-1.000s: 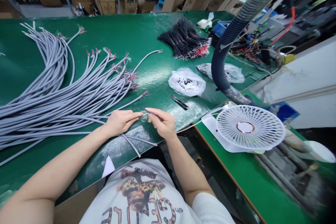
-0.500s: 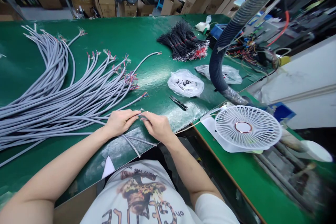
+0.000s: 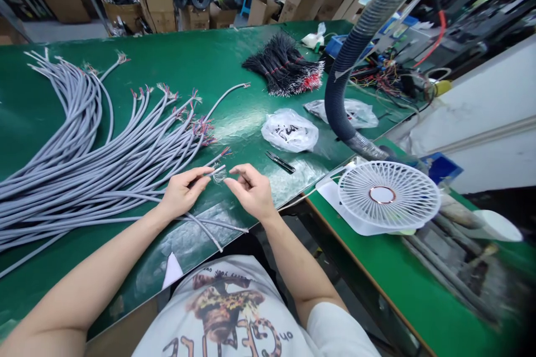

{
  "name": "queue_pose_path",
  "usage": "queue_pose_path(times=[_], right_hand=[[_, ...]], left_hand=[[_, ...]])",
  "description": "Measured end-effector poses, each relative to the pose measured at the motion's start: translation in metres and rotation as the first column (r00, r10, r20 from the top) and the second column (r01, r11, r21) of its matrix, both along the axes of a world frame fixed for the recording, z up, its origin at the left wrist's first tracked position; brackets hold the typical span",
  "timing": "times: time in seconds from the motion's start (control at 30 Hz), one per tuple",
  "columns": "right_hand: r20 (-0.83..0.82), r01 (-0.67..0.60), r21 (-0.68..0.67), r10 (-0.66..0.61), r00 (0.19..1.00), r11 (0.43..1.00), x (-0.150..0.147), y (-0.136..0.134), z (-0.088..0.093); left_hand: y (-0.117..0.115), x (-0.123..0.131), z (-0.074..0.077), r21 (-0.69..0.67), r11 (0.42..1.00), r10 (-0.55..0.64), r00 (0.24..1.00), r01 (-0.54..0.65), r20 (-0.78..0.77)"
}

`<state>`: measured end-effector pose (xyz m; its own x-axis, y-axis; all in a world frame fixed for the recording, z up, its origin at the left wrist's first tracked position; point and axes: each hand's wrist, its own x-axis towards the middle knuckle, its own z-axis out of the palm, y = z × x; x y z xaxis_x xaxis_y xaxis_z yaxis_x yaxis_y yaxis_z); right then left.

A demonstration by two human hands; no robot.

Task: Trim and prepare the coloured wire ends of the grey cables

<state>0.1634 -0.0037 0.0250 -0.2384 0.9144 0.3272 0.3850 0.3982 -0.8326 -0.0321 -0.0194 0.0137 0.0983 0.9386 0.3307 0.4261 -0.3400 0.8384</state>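
Note:
My left hand (image 3: 182,191) pinches the end of a grey cable (image 3: 214,170) just above the green table (image 3: 234,67). Fine stripped strands fan out from that cable tip. My right hand (image 3: 252,192) sits a little to the right of the tip, thumb and fingers pinched at those strands. A large bundle of grey cables (image 3: 87,150) with coloured stripped ends spreads out to the left. Two loose grey cables lie under my left wrist near the table's front edge.
Small black snips (image 3: 280,161) lie right of my hands. Behind them are a clear bag of parts (image 3: 290,130), a second bag and a bundle of black and red wires (image 3: 288,67). A ribbed extraction hose (image 3: 343,78) hangs over a white fan grille (image 3: 388,195).
My hands have drawn slightly apart. The left one has lifted the cable end, and its frayed strands now show between the two hands.

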Motion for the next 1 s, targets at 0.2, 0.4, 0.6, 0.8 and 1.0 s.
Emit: queue_pose_path(times=[0.2, 0.4, 0.6, 0.8, 1.0], right_hand=[[-0.260, -0.118, -0.242, 0.053, 0.964, 0.963, -0.026, 0.010, 0.004], [-0.399, -0.207, -0.345, 0.056, 0.915, 0.916, -0.029, 0.016, -0.004], [-0.437, -0.207, -0.384, 0.021, 0.899, 0.900, -0.027, 0.015, -0.007], [-0.304, -0.071, -0.314, -0.030, 0.952, 0.947, -0.028, 0.010, -0.003], [-0.011, 0.159, 0.015, -0.158, 0.987, 0.987, -0.033, 0.012, -0.003]], left_hand=[[-0.002, 0.000, -0.004, 0.068, 0.998, 0.012, 0.999, -0.008, -0.049], [-0.001, -0.001, -0.007, 0.101, 0.995, -0.008, 0.997, 0.015, -0.074], [-0.001, -0.001, -0.008, 0.110, 0.994, 0.001, 0.998, 0.006, -0.065], [-0.001, -0.001, -0.008, 0.121, 0.993, 0.006, 0.997, 0.004, -0.079], [-0.001, 0.000, -0.008, 0.130, 0.991, 0.024, 0.995, -0.012, -0.092]])
